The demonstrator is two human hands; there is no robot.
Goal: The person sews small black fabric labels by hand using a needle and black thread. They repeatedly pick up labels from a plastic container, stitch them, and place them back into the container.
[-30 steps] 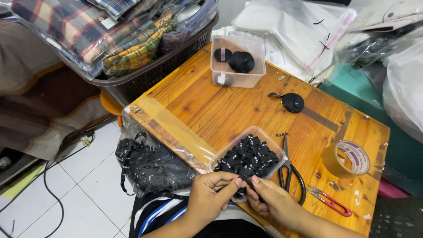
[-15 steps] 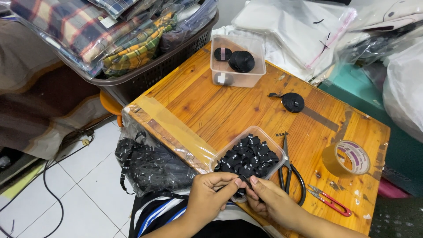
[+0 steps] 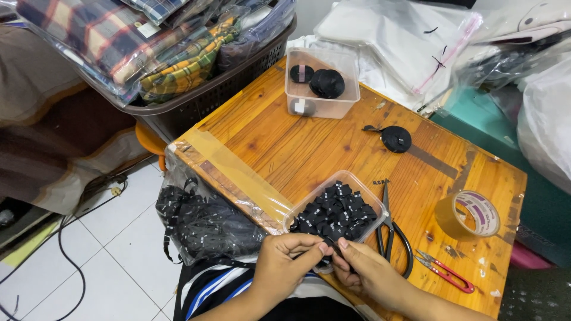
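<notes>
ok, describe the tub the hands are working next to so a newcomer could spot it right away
Start at the wooden table and go to its near edge, just above the left hand and right hand. There sits a clear plastic tub heaped with small black pieces. The other clear tub, at the far edge, holds only a few black rolls.
</notes>
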